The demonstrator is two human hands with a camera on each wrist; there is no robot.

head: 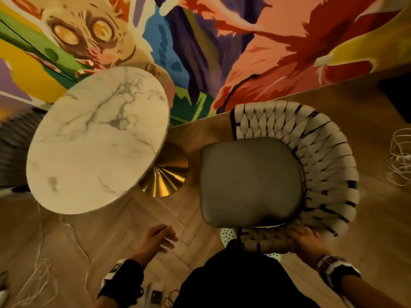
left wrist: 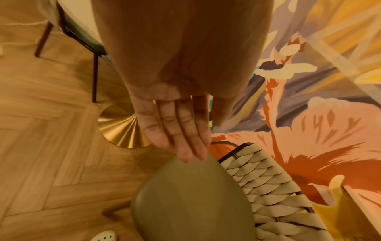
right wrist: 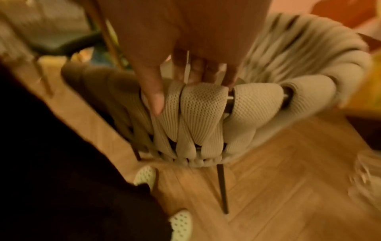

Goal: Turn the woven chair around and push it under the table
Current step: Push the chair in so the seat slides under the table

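Woven chair [head: 311, 152], cream straps, grey seat; right hand [head: 304, 241] gripping rim, left hand [head: 155, 238] loose, empty.

Woven chair [head: 311, 152], grey seat, upright beside round marble table [head: 97, 138].

Grey-veined white marble table [head: 97, 138], beige woven chair [head: 322, 165] with grey seat, gold base [head: 169, 176].

A bright painted mural [head: 255, 52] in orange, red, blue and green covers the wall, lit by warm, yellowish light. The floor is light wooden herringbone parquet [head: 133, 223]. Thin white cables [head: 399, 156] lie tangled on it.
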